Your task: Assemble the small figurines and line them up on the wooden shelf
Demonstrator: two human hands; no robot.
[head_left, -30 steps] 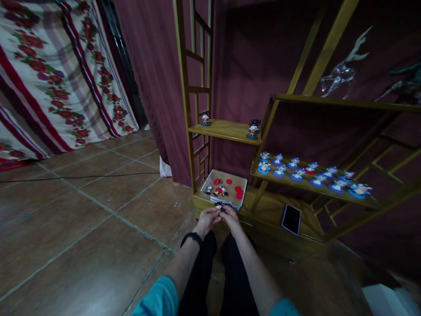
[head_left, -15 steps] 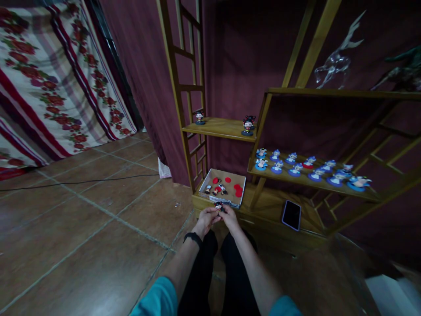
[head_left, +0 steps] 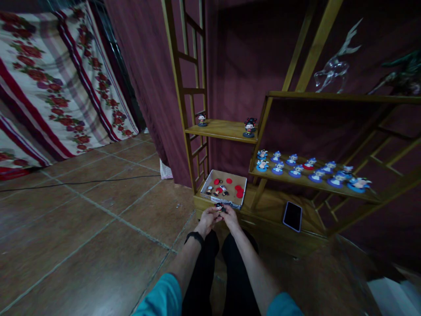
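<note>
A small black-haired figurine (head_left: 219, 207) is pinched between my two hands, just in front of the shallow box. My left hand (head_left: 209, 218) closes on it from the left, a dark band on the wrist. From the other side my right hand (head_left: 230, 216) grips it with fingers and thumb. The lower part of the figurine is partly hidden by the fingers. Beyond my hands, the cardboard box (head_left: 244, 193) holds several small figure pieces (head_left: 224, 190) and red discs (head_left: 240, 192).
Similar figurines (head_left: 249, 127) stand at both ends of the upper left shelf (head_left: 223, 129). Several blue and purple figurines (head_left: 296, 171) line the right shelf, below a glass deer (head_left: 333, 66). A phone (head_left: 292, 216) lies on the cabinet base. A cable (head_left: 98, 180) crosses the tiled floor.
The camera view has shifted slightly. The figurine appears turned or tilted a little between my hands; both hands keep their hold in front of the box.
</note>
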